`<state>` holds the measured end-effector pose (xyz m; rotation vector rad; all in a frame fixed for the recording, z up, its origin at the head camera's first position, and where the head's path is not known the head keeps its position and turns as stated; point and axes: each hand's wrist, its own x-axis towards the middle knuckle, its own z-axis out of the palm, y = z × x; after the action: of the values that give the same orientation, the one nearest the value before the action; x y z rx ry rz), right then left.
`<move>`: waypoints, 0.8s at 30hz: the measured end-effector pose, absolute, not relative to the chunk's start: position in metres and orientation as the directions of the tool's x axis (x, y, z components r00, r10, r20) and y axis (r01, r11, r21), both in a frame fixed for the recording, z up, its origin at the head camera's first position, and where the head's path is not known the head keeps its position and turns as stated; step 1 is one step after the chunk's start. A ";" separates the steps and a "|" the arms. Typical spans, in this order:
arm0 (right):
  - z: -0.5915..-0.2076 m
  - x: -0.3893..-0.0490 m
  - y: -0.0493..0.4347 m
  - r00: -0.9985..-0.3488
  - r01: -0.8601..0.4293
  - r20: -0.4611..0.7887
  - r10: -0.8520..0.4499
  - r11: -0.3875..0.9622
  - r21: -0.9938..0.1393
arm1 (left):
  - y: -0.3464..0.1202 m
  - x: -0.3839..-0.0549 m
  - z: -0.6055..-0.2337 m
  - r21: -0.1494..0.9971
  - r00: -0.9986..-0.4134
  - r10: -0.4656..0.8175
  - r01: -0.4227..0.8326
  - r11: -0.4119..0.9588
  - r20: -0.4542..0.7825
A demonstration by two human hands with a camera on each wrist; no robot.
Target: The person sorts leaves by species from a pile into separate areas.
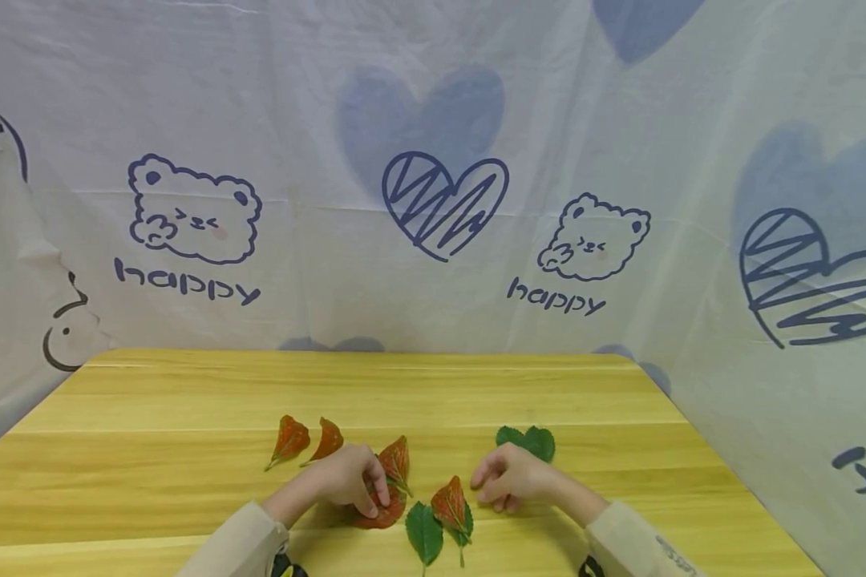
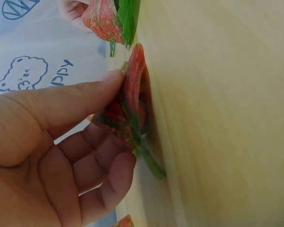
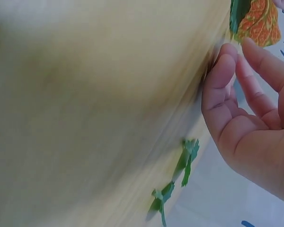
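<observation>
My left hand [image 1: 357,479] pinches a red leaf [image 2: 134,90] with a green stem between thumb and fingers, low over the table. Another red leaf [image 1: 395,458] lies just beyond those fingers. To the right of the left hand are a green leaf [image 1: 424,532] and a red leaf [image 1: 448,503] overlapping a second green one. My right hand [image 1: 512,478] hovers beside this pair with fingers loosely bent and nothing held. Behind it, two green leaves [image 1: 542,442] lie side by side, partly covered by the hand in the head view.
Two more red leaves [image 1: 292,439] lie on the left of the wood-grain table [image 1: 151,481], past the left hand. A white cloth [image 1: 317,304] printed with bears and hearts hangs behind the table and along its sides.
</observation>
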<state>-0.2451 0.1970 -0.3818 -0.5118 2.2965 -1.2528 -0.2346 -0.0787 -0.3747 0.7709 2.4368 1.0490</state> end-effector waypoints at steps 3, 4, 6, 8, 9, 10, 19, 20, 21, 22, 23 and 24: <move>-0.383 -0.244 0.194 -0.805 -0.093 -0.231 -0.547 0.501 -0.861 | -0.079 -0.234 -0.375 0.752 -0.777 0.617 0.332 0.569 -0.124; -0.383 -0.244 0.193 -0.801 -0.096 -0.232 -0.552 0.501 -0.860 | -0.079 -0.234 -0.375 0.752 -0.777 0.617 0.333 0.569 -0.123; -0.383 -0.244 0.191 -0.796 -0.106 -0.230 -0.560 0.502 -0.858 | -0.079 -0.235 -0.375 0.754 -0.776 0.618 0.332 0.567 -0.124; -0.383 -0.244 0.190 -0.791 -0.112 -0.229 -0.567 0.502 -0.857 | -0.079 -0.235 -0.375 0.757 -0.774 0.621 0.331 0.563 -0.124; -0.383 -0.244 0.189 -0.788 -0.114 -0.229 -0.572 0.501 -0.858 | -0.080 -0.235 -0.375 0.761 -0.773 0.623 0.329 0.559 -0.123; -0.383 -0.244 0.189 -0.784 -0.117 -0.228 -0.577 0.498 -0.859 | -0.080 -0.235 -0.375 0.762 -0.771 0.626 0.331 0.556 -0.121; -0.384 -0.243 0.186 -0.771 -0.152 -0.219 -0.597 0.507 -0.849 | -0.085 -0.237 -0.376 0.855 -0.744 0.658 0.261 0.448 -0.118; -0.384 -0.243 0.186 -0.773 -0.159 -0.216 -0.597 0.512 -0.844 | -0.086 -0.237 -0.376 0.873 -0.739 0.663 0.238 0.425 -0.121; -0.384 -0.243 0.185 -0.775 -0.167 -0.213 -0.595 0.517 -0.839 | -0.087 -0.238 -0.376 0.890 -0.736 0.665 0.214 0.403 -0.125; -0.384 -0.243 0.185 -0.778 -0.172 -0.211 -0.592 0.523 -0.835 | -0.088 -0.238 -0.376 0.903 -0.732 0.669 0.193 0.384 -0.128; -0.384 -0.243 0.185 -0.779 -0.175 -0.211 -0.590 0.528 -0.831 | -0.088 -0.238 -0.375 0.912 -0.731 0.671 0.180 0.369 -0.128; -0.384 -0.243 0.185 -0.782 -0.176 -0.211 -0.586 0.533 -0.827 | -0.089 -0.238 -0.373 0.916 -0.730 0.671 0.174 0.361 -0.126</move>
<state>-0.2434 0.1846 -0.3842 -0.6197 2.3044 -1.1682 -0.2379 -0.0893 -0.3733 0.7319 2.1398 1.3541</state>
